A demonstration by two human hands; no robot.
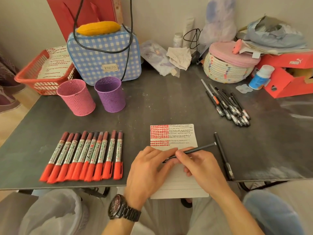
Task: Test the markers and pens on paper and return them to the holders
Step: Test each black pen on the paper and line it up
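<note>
A lined white paper (182,184) lies at the table's front edge, its top covered with red and black test marks. My right hand (201,165) grips a black pen (198,149) over the paper, its back end pointing up and right. My left hand (149,170) holds the pen's tip end, where a cap may sit; my fingers hide it. Another black pen (223,155) lies right of the paper. Several red markers (84,155) lie in a row at the left. A pink holder (76,97) and a purple holder (110,94) stand behind them.
Several black pens (227,104) lie in a pile at the right. Behind are a red basket (30,73), a blue checked bag (105,56), a woven basket (225,68) with a pink lid, an orange shoebox (288,78) and a small white bottle (260,77).
</note>
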